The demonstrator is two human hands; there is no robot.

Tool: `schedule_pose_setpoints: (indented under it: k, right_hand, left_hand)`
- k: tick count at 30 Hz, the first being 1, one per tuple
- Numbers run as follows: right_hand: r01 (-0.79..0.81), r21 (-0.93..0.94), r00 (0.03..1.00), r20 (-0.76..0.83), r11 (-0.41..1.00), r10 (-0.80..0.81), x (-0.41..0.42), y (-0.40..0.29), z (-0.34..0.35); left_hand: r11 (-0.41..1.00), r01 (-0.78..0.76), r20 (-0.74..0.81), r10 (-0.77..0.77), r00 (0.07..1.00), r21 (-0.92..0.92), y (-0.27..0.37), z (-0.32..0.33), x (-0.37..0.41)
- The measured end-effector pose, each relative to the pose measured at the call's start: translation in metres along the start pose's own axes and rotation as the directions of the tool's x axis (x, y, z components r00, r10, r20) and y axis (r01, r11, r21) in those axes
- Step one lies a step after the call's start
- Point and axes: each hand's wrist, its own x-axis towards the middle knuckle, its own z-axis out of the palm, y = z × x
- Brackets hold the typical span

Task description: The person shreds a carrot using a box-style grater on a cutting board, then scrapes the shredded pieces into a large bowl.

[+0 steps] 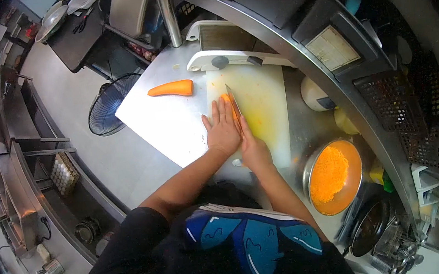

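Observation:
My left hand (223,131) lies flat with its fingers stretched out, holding down a piece of carrot (226,96) on the white cutting board (267,101). Most of that piece is hidden under the palm and fingers. Close beside it, my right hand (255,149) grips a kitchen knife (232,98); its handle is covered by the hand. The blade points away from me, along the right side of the carrot piece. To the left of the board, a larger peeled carrot (171,89) with one cut end rests on the steel table (159,122).
A metal bowl (358,185) of finely chopped orange food stands at the right. White-framed equipment (234,57) borders the board's far end. A steel shelf edge (310,71) curves along the right. A black fan (109,107) stands beyond the table's left edge.

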Motion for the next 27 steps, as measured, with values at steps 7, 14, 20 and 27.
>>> schedule_pose_setpoints:
  k: [7,14,20,27]
  right_hand:
    - [-0.159,0.001,0.973,0.171,0.987,0.156,-0.019,-0.021,-0.037]
    - [-0.228,-0.077,0.938,0.249,0.971,0.240,-0.055,-0.032,-0.046]
    - [-0.204,-0.119,0.943,0.244,0.972,0.228,-0.054,-0.030,-0.037]
    - [-0.170,-0.102,0.952,0.241,0.980,0.191,-0.038,-0.026,-0.030]
  left_hand:
    - [1.000,0.008,-0.024,-0.008,1.000,0.011,0.001,0.000,0.000]
    - [1.000,0.006,-0.056,-0.005,0.998,0.010,0.001,0.003,0.000]
    - [1.000,0.002,-0.067,-0.002,0.998,0.009,-0.002,0.008,0.003]
    - [1.000,-0.008,-0.056,0.008,0.998,0.002,-0.003,0.006,0.003]
